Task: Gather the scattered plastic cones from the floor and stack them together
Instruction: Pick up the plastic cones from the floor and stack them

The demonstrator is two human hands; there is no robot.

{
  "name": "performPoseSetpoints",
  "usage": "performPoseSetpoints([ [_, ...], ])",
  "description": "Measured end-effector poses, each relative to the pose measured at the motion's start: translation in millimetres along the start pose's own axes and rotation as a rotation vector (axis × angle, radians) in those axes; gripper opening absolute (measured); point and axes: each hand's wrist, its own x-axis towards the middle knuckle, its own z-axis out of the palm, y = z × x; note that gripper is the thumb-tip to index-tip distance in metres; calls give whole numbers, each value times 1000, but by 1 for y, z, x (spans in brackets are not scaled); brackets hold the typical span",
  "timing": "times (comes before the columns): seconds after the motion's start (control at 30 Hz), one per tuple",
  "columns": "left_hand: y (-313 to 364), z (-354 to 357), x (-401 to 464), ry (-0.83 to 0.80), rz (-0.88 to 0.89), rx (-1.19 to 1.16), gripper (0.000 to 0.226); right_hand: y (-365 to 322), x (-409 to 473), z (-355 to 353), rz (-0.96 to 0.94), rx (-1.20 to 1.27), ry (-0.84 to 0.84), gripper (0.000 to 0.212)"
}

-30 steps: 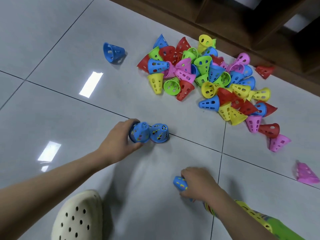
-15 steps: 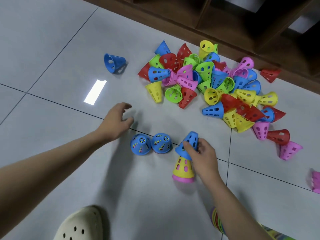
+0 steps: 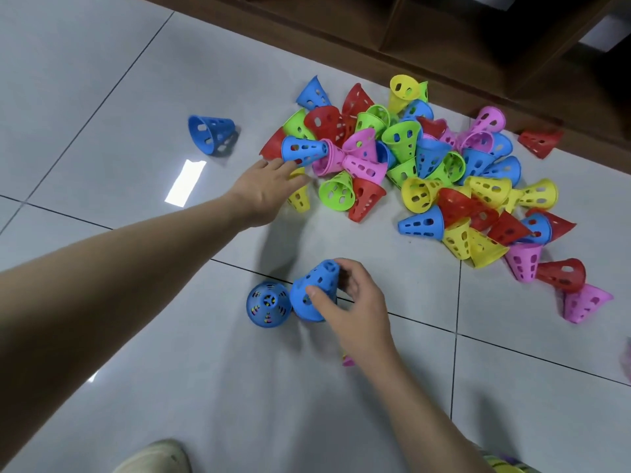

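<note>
Head view: the left hand [image 3: 264, 191], fingers straight and spread, holding nothing, touches a blue cone [image 3: 304, 151] lying on its side at the pile's [image 3: 426, 172] left edge, long axis left-right. The right hand [image 3: 351, 302], nearer, pinches the blue stack [image 3: 316, 291].

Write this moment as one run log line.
left hand: open, reaching to pile | right hand: gripping blue cone | blue stack: upright

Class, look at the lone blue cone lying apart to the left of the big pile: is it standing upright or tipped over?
Tipped over. The lone blue cone lies on its side on the floor, its wide open mouth facing left.
</note>
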Motion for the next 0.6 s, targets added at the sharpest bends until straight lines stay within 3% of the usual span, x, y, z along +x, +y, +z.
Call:
performPoseSetpoints([
  [0.2, -14, 8, -13, 11, -131, 20, 44, 2, 1, -1, 5, -126, -4, 27],
  [0.37, -32, 15, -50, 41, -274, -113, 63, -1, 6, -6, 11, -112, 29, 18],
  [0.43, -29, 13, -69, 95, -329, -264, 61, -2, 9, -9, -10, -108, 46, 16],
  [0.6, 12, -13, -120, 319, -398, -896, 42, 0, 18, -20, -16, -140, 101, 7],
])
